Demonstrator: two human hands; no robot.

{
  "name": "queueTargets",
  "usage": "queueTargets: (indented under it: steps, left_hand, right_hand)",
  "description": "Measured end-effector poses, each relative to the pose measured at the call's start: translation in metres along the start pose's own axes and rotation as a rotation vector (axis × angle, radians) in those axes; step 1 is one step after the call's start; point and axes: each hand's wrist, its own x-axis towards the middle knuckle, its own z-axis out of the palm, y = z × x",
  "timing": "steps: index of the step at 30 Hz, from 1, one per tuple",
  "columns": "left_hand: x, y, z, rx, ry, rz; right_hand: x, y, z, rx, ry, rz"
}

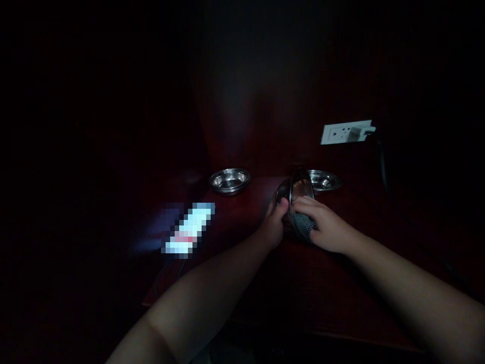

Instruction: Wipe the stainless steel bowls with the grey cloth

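Note:
A shiny metal bowl (302, 183) is tilted on its side above the dark red table, its inside turned to the right. My left hand (275, 222) grips the bowl from the left, with the thumb at its rim. Inside the bowl, my right hand (326, 225) is closed on a dark, checked cloth (303, 226), pressed against the metal. Part of the right fingers is hidden by the cloth and bowl. Just behind stands another metal bowl (325, 181), partly covered by the held one. More metal bowls (230, 182), seemingly stacked, sit to the left.
A lit phone (189, 230), its screen blurred out, lies at the left of the table (322, 288) with a thin cable near it. On the back wall is a white socket plate (335, 133) with a plug and a hanging cord (382, 164). The surroundings are very dark.

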Motion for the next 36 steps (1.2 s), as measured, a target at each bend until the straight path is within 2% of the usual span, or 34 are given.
queueTargets:
  steps: [9, 18, 26, 32, 36]
  left_hand:
    - [-0.003, 0.003, 0.004, -0.008, -0.050, -0.013]
    - [-0.003, 0.003, 0.005, -0.015, -0.032, -0.027]
    - [-0.002, 0.003, 0.005, -0.020, -0.008, -0.016]
    - [-0.002, 0.005, 0.006, -0.020, 0.058, -0.053]
    - [-0.003, 0.005, 0.006, -0.029, 0.057, -0.064]
  right_hand:
    - [0.000, 0.005, 0.001, -0.089, 0.236, 0.028]
    - [-0.001, 0.012, 0.002, -0.194, 0.305, 0.090]
    - [-0.001, 0.011, 0.004, -0.077, 0.226, 0.099]
    - [0.000, 0.003, 0.002, 0.016, 0.105, 0.083]
    - [-0.001, -0.002, 0.002, 0.045, 0.043, 0.027]
